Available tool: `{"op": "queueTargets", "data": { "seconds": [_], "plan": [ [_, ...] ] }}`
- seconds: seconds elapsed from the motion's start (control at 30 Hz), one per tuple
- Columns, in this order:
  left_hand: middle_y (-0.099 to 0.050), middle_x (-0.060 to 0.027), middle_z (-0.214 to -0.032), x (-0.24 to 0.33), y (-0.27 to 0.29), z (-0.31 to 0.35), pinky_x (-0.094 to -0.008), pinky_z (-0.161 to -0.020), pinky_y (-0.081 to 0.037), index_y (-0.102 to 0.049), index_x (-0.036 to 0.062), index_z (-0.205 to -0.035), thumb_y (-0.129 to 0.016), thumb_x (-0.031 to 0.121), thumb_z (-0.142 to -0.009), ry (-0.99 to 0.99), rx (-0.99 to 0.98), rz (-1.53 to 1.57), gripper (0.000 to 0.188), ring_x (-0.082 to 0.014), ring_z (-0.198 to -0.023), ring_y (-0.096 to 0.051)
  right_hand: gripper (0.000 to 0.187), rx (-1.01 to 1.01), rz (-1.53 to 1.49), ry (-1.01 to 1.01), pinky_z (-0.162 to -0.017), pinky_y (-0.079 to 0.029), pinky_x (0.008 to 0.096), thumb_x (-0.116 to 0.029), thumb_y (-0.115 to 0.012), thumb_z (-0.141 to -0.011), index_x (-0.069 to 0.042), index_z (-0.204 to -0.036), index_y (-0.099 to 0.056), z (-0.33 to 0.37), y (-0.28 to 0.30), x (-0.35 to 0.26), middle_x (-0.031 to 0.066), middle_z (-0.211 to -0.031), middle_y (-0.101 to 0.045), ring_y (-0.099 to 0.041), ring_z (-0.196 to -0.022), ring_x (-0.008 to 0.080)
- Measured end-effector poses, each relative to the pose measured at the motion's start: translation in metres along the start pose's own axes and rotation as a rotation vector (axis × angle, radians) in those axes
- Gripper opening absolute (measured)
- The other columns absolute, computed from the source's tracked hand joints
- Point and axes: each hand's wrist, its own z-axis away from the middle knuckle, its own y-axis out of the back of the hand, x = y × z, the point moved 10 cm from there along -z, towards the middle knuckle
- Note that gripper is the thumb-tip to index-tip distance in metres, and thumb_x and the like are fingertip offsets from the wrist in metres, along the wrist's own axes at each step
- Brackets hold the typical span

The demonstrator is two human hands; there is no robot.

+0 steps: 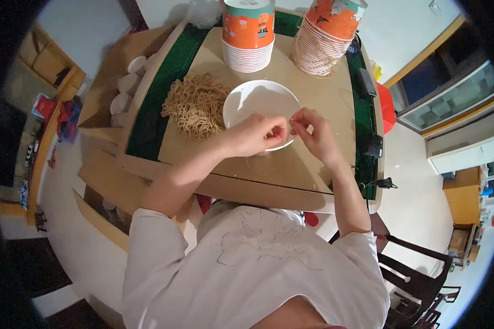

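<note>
My left hand [260,134] is closed in a pinch over the near rim of a white paper tub [258,96] on the table. Close beside it, my right hand [312,131] pinches with thumb and forefinger at the tub's right edge. A thin tan string [255,167] runs between my hands and hangs in a curve below the tub; its ends are hard to make out. Left of the tub lies a tangled heap of tan string [197,107]. The inside of the tub is white, partly hidden by my hands.
Behind the tub stands a stack of orange and green paper tubs [248,35]. Another stack [326,38], draped with tan strings, leans at the back right. A cardboard box [101,98] with white cups sits left of the table. Black adapters [373,145] line the right edge.
</note>
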Motion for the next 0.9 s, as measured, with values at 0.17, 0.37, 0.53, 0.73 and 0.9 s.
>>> {"op": "queueTargets", "data": {
  "seconds": [0.17,0.37,0.53,0.73,0.9],
  "plan": [
    [-0.056,-0.0082,-0.082,0.032,-0.012,-0.005,-0.0317,-0.070,-0.048,-0.058,0.0026,-0.083,-0.064,0.001,-0.074,-0.255,-0.038,-0.364,0.011,-0.0242,-0.077,-0.059,0.010,-0.036,0.222,0.030,-0.067,-0.048,0.0333,-0.006,-0.063,-0.079,-0.005,-0.089,-0.060,0.004,0.003,-0.008,0.0070,-0.078,-0.064,-0.059,-0.077,0.0214],
    [-0.057,-0.0079,-0.085,0.017,-0.003,-0.007,-0.0340,-0.070,-0.050,-0.063,0.0044,-0.084,-0.065,0.007,-0.074,-0.189,0.111,-0.358,0.010,-0.0247,-0.079,-0.060,0.010,0.071,0.167,0.001,-0.066,-0.047,0.0315,-0.007,-0.063,-0.081,-0.004,-0.090,-0.061,0.003,0.003,0.003,0.0092,-0.079,-0.064,-0.058,-0.073,0.0215],
    [-0.056,-0.0082,-0.085,0.045,0.003,0.001,-0.0352,-0.065,-0.051,-0.060,0.0038,-0.087,-0.064,0.010,-0.077,-0.451,0.255,-0.583,0.012,-0.0255,-0.076,-0.061,0.011,0.153,0.047,0.047,-0.067,-0.047,0.0269,-0.003,-0.061,-0.083,-0.001,-0.093,-0.061,0.008,-0.001,0.006,0.0081,-0.080,-0.063,-0.058,-0.072,0.0161],
    [-0.055,-0.0082,-0.083,0.037,0.002,0.001,-0.0363,-0.063,-0.049,-0.055,0.0032,-0.082,-0.064,0.009,-0.078,-0.334,0.213,-0.451,0.011,-0.0263,-0.072,-0.059,0.011,0.210,-0.110,0.007,-0.071,-0.047,0.0252,0.004,-0.059,-0.082,0.000,-0.092,-0.061,0.019,-0.009,0.016,0.0067,-0.089,-0.064,-0.057,-0.077,0.0120],
    [-0.053,-0.0075,-0.084,0.016,0.001,0.001,-0.0361,-0.064,-0.048,-0.056,0.0038,-0.079,-0.064,0.004,-0.077,-0.181,0.231,-0.151,0.008,-0.0251,-0.073,-0.058,0.007,0.369,-0.246,-0.011,-0.070,-0.047,0.0242,0.002,-0.059,-0.084,0.000,-0.090,-0.060,0.032,-0.005,0.013,0.0103,-0.099,-0.063,-0.057,-0.080,0.0119]
  ]
}}
